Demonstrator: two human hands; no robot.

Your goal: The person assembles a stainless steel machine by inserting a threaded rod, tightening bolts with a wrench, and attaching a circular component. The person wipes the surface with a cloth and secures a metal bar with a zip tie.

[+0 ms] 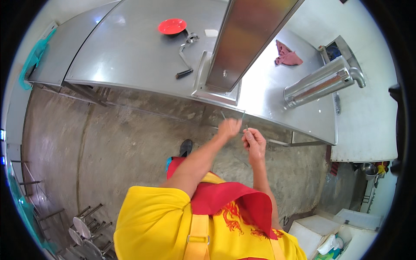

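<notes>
My left hand [229, 128] is closed and slightly blurred, held in front of the metal table's near edge. Thin, rod-like pieces [222, 114] show just above it, but I cannot make out exactly what it grips. Close beside it on the right, my right hand [255, 141] pinches a small dark piece [247, 127] between thumb and fingers; its kind is too small to tell. Beyond both hands rises a tall stainless steel housing [249, 39], set on a metal base [215, 96] at the table's edge.
On the steel table [125, 52] are a red bowl [172, 26], a crank with a black handle [184, 73], a pinkish cloth [287, 55] and a tilted metal cylinder with a spout [318, 82]. Metal stools [82, 227] stand at lower left. A white box [310, 234] sits at lower right.
</notes>
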